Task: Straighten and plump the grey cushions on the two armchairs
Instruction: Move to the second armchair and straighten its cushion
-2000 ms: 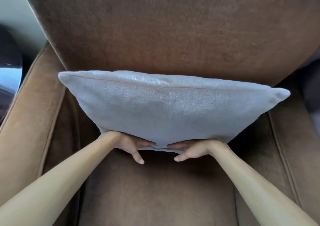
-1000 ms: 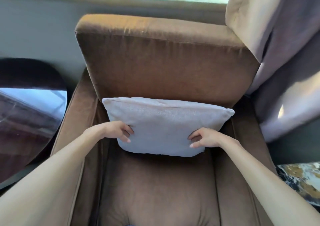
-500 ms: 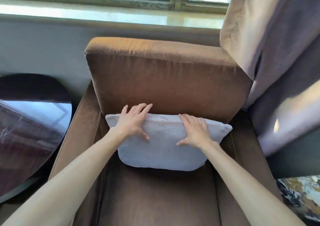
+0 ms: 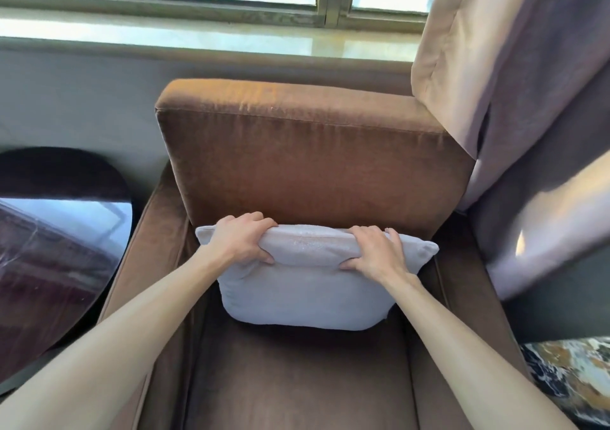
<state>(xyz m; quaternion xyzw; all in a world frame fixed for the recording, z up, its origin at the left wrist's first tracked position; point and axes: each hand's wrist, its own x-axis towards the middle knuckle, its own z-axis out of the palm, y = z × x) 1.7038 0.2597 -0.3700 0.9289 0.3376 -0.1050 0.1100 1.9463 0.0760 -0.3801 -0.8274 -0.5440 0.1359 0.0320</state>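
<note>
A grey cushion (image 4: pixel 307 294) stands on the seat of a brown armchair (image 4: pixel 313 165), leaning against the backrest. My left hand (image 4: pixel 242 238) grips the cushion's top edge near its left corner, fingers curled over the top and thumb on the front face. My right hand (image 4: pixel 376 251) grips the top edge toward the right side in the same way. The fabric bunches into a fold between the two hands. The cushion's lower edge rests on the seat.
A dark glossy round side table (image 4: pixel 56 248) stands left of the armchair. A grey curtain (image 4: pixel 528 132) hangs at the right, touching the chair's back corner. A window sill (image 4: pixel 211 37) runs behind. Patterned marble floor (image 4: pixel 567 377) shows at lower right.
My hands went from the cushion's bottom edge to its sides, then flat on its upper front; now the fingers curl over the top edge and squeeze it. The view has pulled back.
</note>
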